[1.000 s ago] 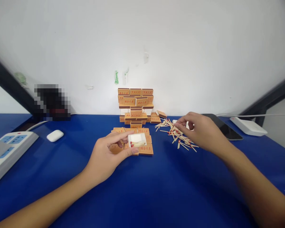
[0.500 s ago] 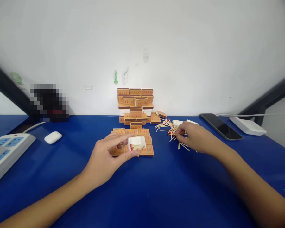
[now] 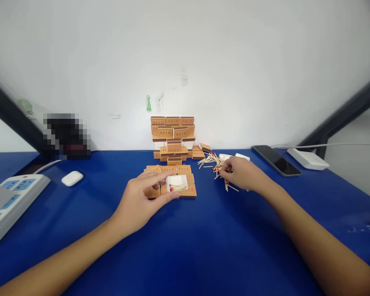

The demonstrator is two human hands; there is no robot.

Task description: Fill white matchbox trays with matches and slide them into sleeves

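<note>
My left hand [image 3: 143, 201] is closed on a small white matchbox tray [image 3: 180, 180], gripping it by its edges with thumb and fingers. Several red-headed matches [image 3: 178, 188] lie along the tray's near side. Under and behind it, orange matchboxes [image 3: 189, 190] with red print lie flat in rows. My right hand [image 3: 242, 172] is at the loose pile of matches [image 3: 206, 159], fingertips pinched together among the sticks. Whatever those fingertips hold is hidden. White matchbox trays [image 3: 242, 157] lie just behind that hand, partly covered.
Stacked matchboxes [image 3: 173, 144] form a stepped structure against the wall, with loose boxes [image 3: 198, 153] at its right. A phone [image 3: 276, 160] and a white device [image 3: 308, 159] lie right. A power strip [image 3: 18, 197] and a white earbud case [image 3: 72, 178] sit left on the blue table [image 3: 179, 255].
The camera view has shifted slightly. My right hand stays at the match pile with its fingertips pinched, and my left hand still holds the tray over the flat boxes.
</note>
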